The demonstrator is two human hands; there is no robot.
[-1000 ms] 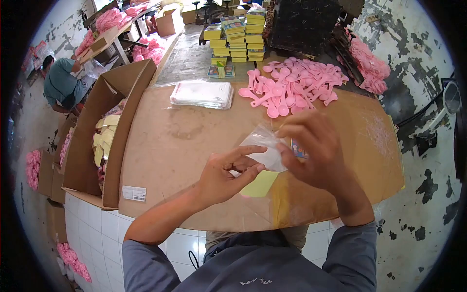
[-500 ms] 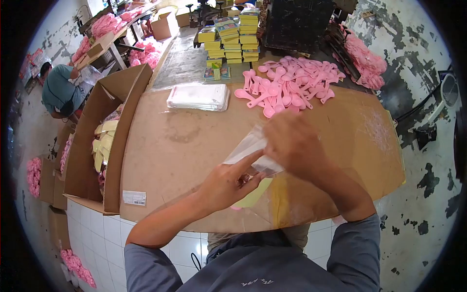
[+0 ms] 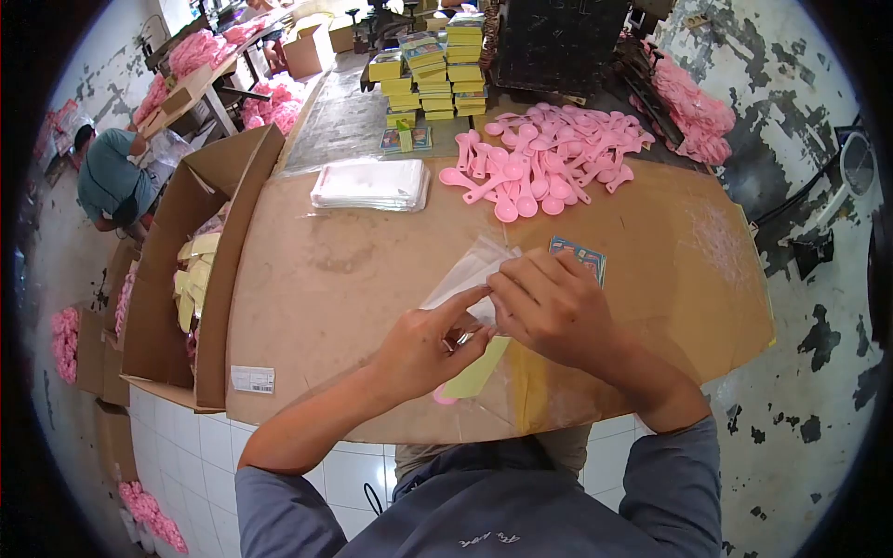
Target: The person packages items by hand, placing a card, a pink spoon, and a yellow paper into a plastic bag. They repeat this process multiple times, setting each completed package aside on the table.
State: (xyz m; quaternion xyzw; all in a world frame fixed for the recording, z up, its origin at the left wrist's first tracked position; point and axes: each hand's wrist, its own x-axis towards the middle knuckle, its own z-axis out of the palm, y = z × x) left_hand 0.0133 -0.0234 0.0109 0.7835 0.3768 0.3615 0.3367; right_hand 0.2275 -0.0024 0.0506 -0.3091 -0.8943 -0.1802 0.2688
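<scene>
While both hands meet above the middle of the desk (image 3: 316, 316), the left hand (image 3: 423, 352) holds the clear bag (image 3: 465, 272) in a narrow grip, its thumb and forefinger curved toward each other. The right hand (image 3: 549, 307) has its fingers bent at the edge of this bag, near the left fingertips; whether its grip is closed on the film, I cannot tell. Just below the bag is a yellow-green card (image 3: 476, 367), and a blue printed card (image 3: 586, 258) lies beside the right hand. Beyond are the pink spoons (image 3: 549, 158) in a loose pile and the stacked clear sleeves (image 3: 369, 184).
</scene>
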